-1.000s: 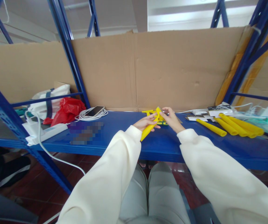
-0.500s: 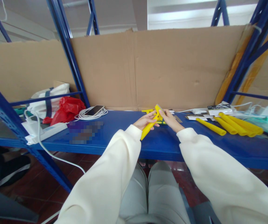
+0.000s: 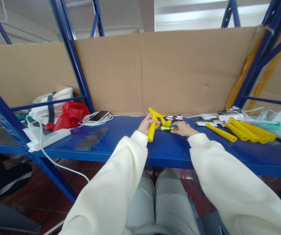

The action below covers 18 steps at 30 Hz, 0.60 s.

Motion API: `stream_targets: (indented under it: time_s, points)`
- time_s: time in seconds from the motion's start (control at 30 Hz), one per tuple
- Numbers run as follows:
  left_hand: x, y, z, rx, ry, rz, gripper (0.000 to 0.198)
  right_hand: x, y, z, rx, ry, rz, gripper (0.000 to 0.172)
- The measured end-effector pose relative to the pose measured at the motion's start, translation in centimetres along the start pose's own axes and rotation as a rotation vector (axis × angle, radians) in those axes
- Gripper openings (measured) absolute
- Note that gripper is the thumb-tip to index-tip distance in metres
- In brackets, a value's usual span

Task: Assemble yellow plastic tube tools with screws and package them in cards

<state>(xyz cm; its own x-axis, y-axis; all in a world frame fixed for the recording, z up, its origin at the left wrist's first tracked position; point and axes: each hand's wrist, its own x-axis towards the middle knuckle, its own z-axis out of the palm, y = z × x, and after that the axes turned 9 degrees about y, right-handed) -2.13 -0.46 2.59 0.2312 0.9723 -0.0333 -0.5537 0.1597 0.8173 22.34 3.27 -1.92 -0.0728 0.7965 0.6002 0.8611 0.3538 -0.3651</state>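
"Held what?"

"Gripped one yellow T-shaped tool point(image 3: 151, 133) in the fingers of the left hand point(image 3: 144, 126), between the desk point(image 3: 121, 125)'s front and back edges. Closed the right hand point(image 3: 183, 128) on one green-and-yellow tool point(image 3: 168, 128), seemingly picking up."

"Needed next?"

"Probably called for a steady left grip."

"Counted more?"

"Roughly made out five yellow handles point(image 3: 243, 130) toward the back right corner."

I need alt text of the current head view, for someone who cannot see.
The left hand holds a yellow, tube-handled plastic tool above a blue shelf; the right hand touches a slim yellow and dark green handle. Yellow tubes lie farther right.
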Motion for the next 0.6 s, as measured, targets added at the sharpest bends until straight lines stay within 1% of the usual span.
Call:
stream_targets:
  time_s: [0.07, 0.17, 0.33, 0.43, 0.53, 0.6]
  points:
    - [0.0, 0.1, -0.1, 0.012, 0.026, -0.012, 0.082, 0.1, 0.8, 0.4, 0.014, -0.001, -0.042, 0.027]
    - [0.1, 0.1, -0.2, 0.037, 0.056, -0.037, 0.083, 0.2, 1.2, 0.7, 0.070, -0.011, -0.018, 0.027]
    - [0.4, 0.1, -0.4, 0.039, 0.091, -0.052, 0.084, 0.0, 0.4, 0.2, 0.150, -0.084, 0.062, 0.025]
    - [0.5, 0.1, -0.5, 0.047, 0.112, -0.049, 0.086, -0.1, -0.3, -0.5, 0.188, -0.095, 0.055, 0.020]
    - [0.4, 0.1, -0.5, 0.064, 0.137, -0.035, 0.086, -0.1, -1.0, -1.0, 0.353, -0.053, 0.035, 0.020]
    - [0.4, 0.1, -0.4, 0.064, 0.152, -0.024, 0.085, 0.0, -1.7, -1.3, 0.494, -0.026, 0.068, 0.026]
